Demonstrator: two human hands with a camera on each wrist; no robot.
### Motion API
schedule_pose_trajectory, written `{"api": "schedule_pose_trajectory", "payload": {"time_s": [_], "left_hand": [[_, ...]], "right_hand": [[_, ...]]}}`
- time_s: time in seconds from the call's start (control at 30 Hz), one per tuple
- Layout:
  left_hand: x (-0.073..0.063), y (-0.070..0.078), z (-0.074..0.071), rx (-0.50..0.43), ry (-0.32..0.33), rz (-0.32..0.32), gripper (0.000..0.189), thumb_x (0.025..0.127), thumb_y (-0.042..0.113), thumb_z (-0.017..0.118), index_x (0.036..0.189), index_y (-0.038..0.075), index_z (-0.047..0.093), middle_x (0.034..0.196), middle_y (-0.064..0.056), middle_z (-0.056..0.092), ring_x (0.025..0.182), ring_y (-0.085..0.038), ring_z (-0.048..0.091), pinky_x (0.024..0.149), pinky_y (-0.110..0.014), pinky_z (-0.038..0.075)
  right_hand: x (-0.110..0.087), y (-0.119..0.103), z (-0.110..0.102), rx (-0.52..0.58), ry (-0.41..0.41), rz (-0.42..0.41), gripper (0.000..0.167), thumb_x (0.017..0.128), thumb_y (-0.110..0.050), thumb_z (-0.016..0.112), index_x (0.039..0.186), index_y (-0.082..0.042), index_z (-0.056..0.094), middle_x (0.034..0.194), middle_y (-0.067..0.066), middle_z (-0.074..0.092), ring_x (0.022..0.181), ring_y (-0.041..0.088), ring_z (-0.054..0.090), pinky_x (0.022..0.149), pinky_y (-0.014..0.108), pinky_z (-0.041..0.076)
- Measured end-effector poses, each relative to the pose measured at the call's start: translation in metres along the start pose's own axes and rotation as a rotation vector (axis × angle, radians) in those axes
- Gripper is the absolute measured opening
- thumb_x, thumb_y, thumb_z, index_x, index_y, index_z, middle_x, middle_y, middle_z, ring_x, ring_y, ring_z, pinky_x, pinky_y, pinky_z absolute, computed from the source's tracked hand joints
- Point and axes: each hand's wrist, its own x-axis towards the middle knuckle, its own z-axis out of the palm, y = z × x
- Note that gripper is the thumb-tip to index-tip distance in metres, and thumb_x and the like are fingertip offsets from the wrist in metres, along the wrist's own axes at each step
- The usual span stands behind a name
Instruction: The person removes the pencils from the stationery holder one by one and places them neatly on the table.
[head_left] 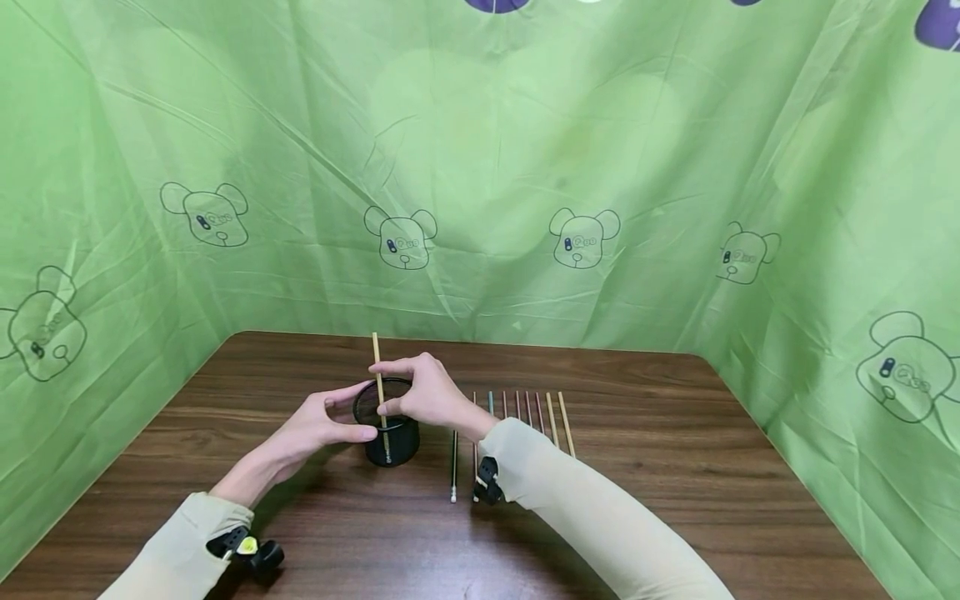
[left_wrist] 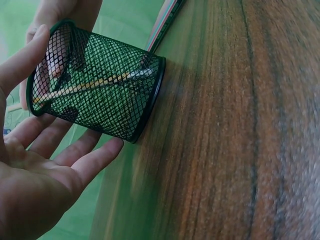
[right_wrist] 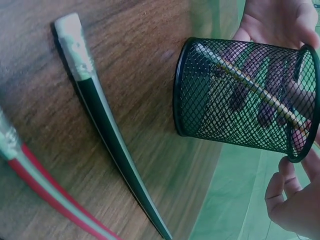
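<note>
A black mesh pencil cup [head_left: 403,443] stands upright on the wooden table, left of the middle in the head view. My left hand [head_left: 303,429] holds it from the left, its thumb at the near rim and its fingers along the far side. A yellow pencil [head_left: 377,352] leans slightly inside the cup and sticks up above the rim. Thumb and forefinger of my right hand [head_left: 431,393] pinch that pencil just over the opening. Through the mesh in the right wrist view, the pencil [right_wrist: 250,85] slants down, its pale end near the cup's bottom.
Right of the cup, a row of pencils lies side by side: a black pencil [head_left: 454,462] nearest, then several reddish ones, a blue-tipped one and two yellow pencils [head_left: 565,421]. My right forearm crosses over part of the row. A green curtain [head_left: 480,292] hangs behind the table [head_left: 660,467].
</note>
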Motion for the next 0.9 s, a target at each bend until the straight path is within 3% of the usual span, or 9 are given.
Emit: {"api": "schedule_pose_trajectory", "payload": {"time_s": [0.1,0.23,0.4,0.57,0.7,0.9], "left_hand": [[0.0,0.0,0.0,0.001,-0.001,0.001,0.083,0.091,0.012,0.083,0.161,0.002,0.04,0.15,-0.019,0.056,0.132,-0.027,0.058,0.1,-0.024,0.046],[0.0,0.0,0.0,-0.001,-0.005,0.007,0.082,0.092,0.012,0.083,0.161,0.002,0.04,0.149,-0.019,0.057,0.133,-0.031,0.058,0.1,-0.024,0.047],[0.0,0.0,0.0,0.007,-0.003,0.007,0.079,0.092,0.012,0.082,0.16,0.005,0.043,0.149,-0.019,0.058,0.136,-0.036,0.054,0.1,-0.024,0.046],[0.0,-0.001,-0.001,0.005,-0.007,0.01,0.078,0.091,0.013,0.083,0.16,0.006,0.045,0.149,-0.019,0.058,0.137,-0.036,0.053,0.101,-0.024,0.045],[0.001,0.0,0.0,-0.009,-0.016,0.01,0.079,0.091,0.013,0.084,0.16,0.007,0.045,0.148,-0.02,0.058,0.137,-0.037,0.054,0.101,-0.025,0.047],[0.001,0.001,0.0,-0.007,-0.012,-0.012,0.08,0.09,0.015,0.085,0.16,0.011,0.047,0.148,-0.016,0.059,0.139,-0.036,0.052,0.102,-0.025,0.044]], "right_hand": [[-0.001,0.0,0.001,0.044,0.024,-0.003,0.057,0.077,-0.001,0.093,0.129,-0.014,0.077,0.123,0.008,0.076,0.115,0.004,0.067,0.1,0.032,0.053],[-0.003,0.002,0.002,0.084,0.086,-0.032,0.052,0.077,0.002,0.092,0.125,-0.012,0.079,0.117,0.005,0.078,0.106,0.012,0.073,0.095,0.028,0.052],[-0.004,0.004,0.001,0.065,0.185,-0.055,0.046,0.077,-0.002,0.093,0.12,-0.014,0.081,0.112,-0.003,0.078,0.096,0.016,0.07,0.089,0.027,0.048],[-0.003,0.001,-0.003,0.094,0.231,-0.06,0.045,0.079,-0.002,0.092,0.121,-0.013,0.081,0.109,0.0,0.076,0.092,0.024,0.068,0.08,0.029,0.054],[-0.001,-0.002,-0.006,0.145,0.247,-0.058,0.047,0.079,0.002,0.09,0.123,-0.012,0.079,0.108,0.002,0.076,0.087,0.02,0.072,0.077,0.028,0.056],[-0.001,-0.003,-0.012,0.199,0.244,-0.046,0.05,0.081,0.006,0.087,0.127,-0.013,0.078,0.122,0.009,0.072,0.081,0.008,0.074,0.07,0.025,0.058]]}}
